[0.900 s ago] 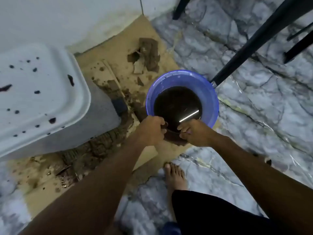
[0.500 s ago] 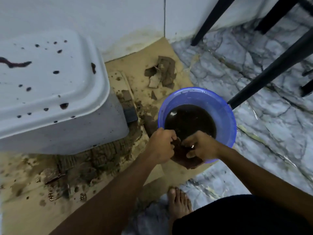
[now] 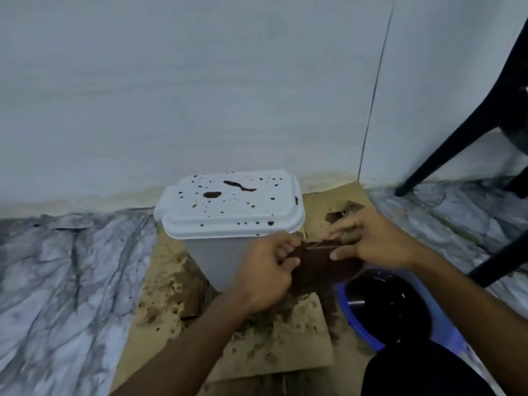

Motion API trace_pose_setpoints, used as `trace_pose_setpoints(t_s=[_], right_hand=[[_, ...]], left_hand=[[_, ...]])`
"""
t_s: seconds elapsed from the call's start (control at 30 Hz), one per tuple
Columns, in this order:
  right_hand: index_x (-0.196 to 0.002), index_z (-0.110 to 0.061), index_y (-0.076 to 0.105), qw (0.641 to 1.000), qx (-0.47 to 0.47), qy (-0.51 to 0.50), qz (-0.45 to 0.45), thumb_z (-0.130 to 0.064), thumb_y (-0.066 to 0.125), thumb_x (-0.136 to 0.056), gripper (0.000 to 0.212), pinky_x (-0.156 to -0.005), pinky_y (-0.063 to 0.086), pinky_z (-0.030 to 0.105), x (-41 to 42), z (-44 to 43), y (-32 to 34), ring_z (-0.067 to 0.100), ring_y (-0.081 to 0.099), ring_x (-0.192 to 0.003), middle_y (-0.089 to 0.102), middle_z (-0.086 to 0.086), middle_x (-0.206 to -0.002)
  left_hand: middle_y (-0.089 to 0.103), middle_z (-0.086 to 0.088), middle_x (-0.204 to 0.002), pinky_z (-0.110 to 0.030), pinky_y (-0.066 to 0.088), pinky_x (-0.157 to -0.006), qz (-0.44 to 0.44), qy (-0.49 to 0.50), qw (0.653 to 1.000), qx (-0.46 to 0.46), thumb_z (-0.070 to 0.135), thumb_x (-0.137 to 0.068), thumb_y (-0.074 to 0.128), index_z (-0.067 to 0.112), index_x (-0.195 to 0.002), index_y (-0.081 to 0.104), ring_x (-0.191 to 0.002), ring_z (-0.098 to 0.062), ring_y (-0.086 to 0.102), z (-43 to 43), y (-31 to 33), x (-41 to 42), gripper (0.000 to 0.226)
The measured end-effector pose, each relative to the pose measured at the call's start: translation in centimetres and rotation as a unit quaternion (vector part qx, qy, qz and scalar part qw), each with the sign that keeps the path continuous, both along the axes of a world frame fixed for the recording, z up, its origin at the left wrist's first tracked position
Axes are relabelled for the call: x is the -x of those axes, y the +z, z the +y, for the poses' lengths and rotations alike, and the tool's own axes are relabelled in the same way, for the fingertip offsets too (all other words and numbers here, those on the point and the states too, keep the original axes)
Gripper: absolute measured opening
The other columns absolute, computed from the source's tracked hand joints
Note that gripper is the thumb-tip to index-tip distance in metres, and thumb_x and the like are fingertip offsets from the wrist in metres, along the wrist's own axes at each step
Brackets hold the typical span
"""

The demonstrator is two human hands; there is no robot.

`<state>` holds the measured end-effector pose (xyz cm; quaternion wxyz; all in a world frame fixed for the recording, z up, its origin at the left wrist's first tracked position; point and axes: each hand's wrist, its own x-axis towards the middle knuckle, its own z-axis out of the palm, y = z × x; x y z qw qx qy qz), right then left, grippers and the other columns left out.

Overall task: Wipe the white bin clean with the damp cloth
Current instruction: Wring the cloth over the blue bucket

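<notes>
The white bin (image 3: 217, 258) stands on stained cardboard by the wall, its closed lid (image 3: 228, 207) spattered with dark brown spots and a streak. I hold a dark brown damp cloth (image 3: 323, 264) in both hands, just in front of the bin's right front corner. My left hand (image 3: 265, 270) grips the cloth's left end with curled fingers. My right hand (image 3: 368, 241) pinches its right end between thumb and fingers. The cloth hangs above the near edge of the blue bucket (image 3: 354, 318).
The blue bucket holds dark dirty water at lower right. Wet, dirt-specked cardboard (image 3: 280, 347) covers the floor under the bin. Marble-patterned floor (image 3: 63, 275) lies left and right. Black chair legs (image 3: 445, 150) stand at the right. A white wall is behind.
Both hands lifted the cloth out of the bucket's water and moved it up toward the bin. My view rose from the bucket to the bin and wall.
</notes>
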<state>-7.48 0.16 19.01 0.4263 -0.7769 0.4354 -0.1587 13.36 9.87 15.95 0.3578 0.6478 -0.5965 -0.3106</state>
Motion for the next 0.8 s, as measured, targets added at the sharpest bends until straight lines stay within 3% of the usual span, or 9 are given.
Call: trace_pose_setpoints(t_s=[0.07, 0.17, 0.23, 0.4, 0.47, 0.5, 0.57, 0.67, 0.8], right_hand=[[-0.084, -0.035, 0.08, 0.999, 0.01, -0.003, -0.035, -0.01, 0.09, -0.067, 0.032, -0.085, 0.058, 0.03, -2.5, 0.3, 2.7, 0.004, 0.07, -0.09, 0.076, -0.019, -0.089], [-0.087, -0.033, 0.08, 0.997, 0.033, 0.043, -0.056, -0.008, 0.086, -0.071, 0.03, -0.068, 0.054, 0.016, -6.2, 0.2, 6.2, -0.001, 0.07, -0.08, 0.075, -0.023, -0.088], [-0.092, -0.027, 0.081, 0.995, 0.041, 0.056, -0.068, -0.008, 0.085, -0.074, 0.027, -0.064, 0.054, 0.016, -8.6, -0.6, 8.0, -0.002, 0.069, -0.074, 0.076, -0.018, -0.088], [-0.104, -0.026, 0.078, 0.98, 0.162, -0.045, -0.102, -0.018, 0.083, -0.077, 0.028, -0.082, 0.053, 0.021, -14.2, -5.0, 8.2, 0.002, 0.067, -0.086, 0.074, -0.011, -0.106], [-0.114, -0.027, 0.073, 0.973, 0.211, -0.079, -0.058, -0.028, 0.079, -0.081, 0.034, -0.09, 0.05, 0.024, -15.1, -6.5, 6.7, 0.008, 0.062, -0.106, 0.068, -0.007, -0.121], [-0.116, -0.027, 0.071, 0.973, 0.213, -0.084, -0.034, -0.032, 0.078, -0.082, 0.035, -0.097, 0.049, 0.03, -15.1, -6.6, 5.8, 0.011, 0.059, -0.116, 0.066, -0.005, -0.125], [-0.116, -0.026, 0.072, 0.979, 0.185, -0.086, -0.007, -0.032, 0.076, -0.083, 0.034, -0.105, 0.046, 0.035, -14.4, -6.0, 4.0, 0.015, 0.056, -0.124, 0.064, -0.004, -0.129], [-0.122, -0.025, 0.069, 0.985, 0.143, -0.076, 0.053, -0.028, 0.078, -0.082, 0.04, -0.107, 0.041, 0.031, -13.1, -5.2, 2.4, 0.015, 0.052, -0.129, 0.06, -0.005, -0.135], [-0.132, -0.025, 0.062, 0.987, 0.091, -0.055, 0.117, -0.032, 0.082, -0.078, 0.057, -0.107, 0.037, 0.029, -12.5, -5.7, 1.8, 0.017, 0.046, -0.134, 0.051, -0.005, -0.145]], left_hand=[[0.065, -0.002, -0.09, -0.014, 0.051, -0.069, 0.005, 0.041, 0.998, 0.04, 0.005, -0.087, 0.076, 0.02, -0.098, 0.072, -0.073, -0.006, 0.059, 0.8, 3.0, -2.3, 0.018], [0.07, 0.005, -0.089, -0.022, 0.055, -0.068, 0.015, 0.101, 0.993, 0.066, 0.005, -0.084, 0.079, 0.023, -0.089, 0.073, -0.072, -0.009, 0.067, 1.3, 6.4, -5.8, 0.02], [0.072, 0.004, -0.087, -0.03, 0.059, -0.07, 0.019, 0.129, 0.988, 0.087, 0.004, -0.082, 0.079, 0.024, -0.088, 0.075, -0.072, -0.01, 0.069, 0.9, 8.3, -7.8, 0.021], [0.073, 0.004, -0.085, -0.033, 0.061, -0.074, -0.013, 0.214, 0.967, 0.138, 0.005, -0.084, 0.077, 0.022, -0.088, 0.074, -0.073, -0.006, 0.069, -4.4, 10.4, -12.1, 0.017], [0.074, 0.002, -0.107, -0.036, 0.057, -0.093, -0.096, 0.222, 0.963, 0.121, 0.013, -0.088, 0.072, 0.021, -0.104, 0.073, -0.096, -0.011, 0.069, -6.9, 9.3, -13.5, 0.018], [0.07, 0.0, -0.121, -0.036, 0.049, -0.105, -0.137, 0.211, 0.963, 0.101, 0.019, -0.091, 0.07, 0.02, -0.116, 0.071, -0.114, -0.015, 0.064, -7.9, 8.5, -13.8, 0.025], [0.058, -0.002, -0.143, -0.033, 0.033, -0.116, -0.184, 0.163, 0.967, 0.071, 0.03, -0.095, 0.065, 0.019, -0.135, 0.061, -0.136, -0.021, 0.047, -8.9, 6.7, -13.5, 0.041], [0.035, -0.006, -0.161, -0.043, 0.02, -0.124, -0.253, 0.073, 0.964, 0.027, 0.049, -0.1, 0.049, 0.023, -0.151, 0.043, -0.15, -0.025, 0.026, -9.9, 3.9, -11.7, 0.057], [-0.002, -0.008, -0.17, -0.047, -0.006, -0.126, -0.361, 0.031, 0.929, -0.081, 0.063, -0.101, 0.018, 0.03, -0.162, 0.007, -0.156, -0.024, -0.011, -11.4, 1.1, -10.4, 0.07]])
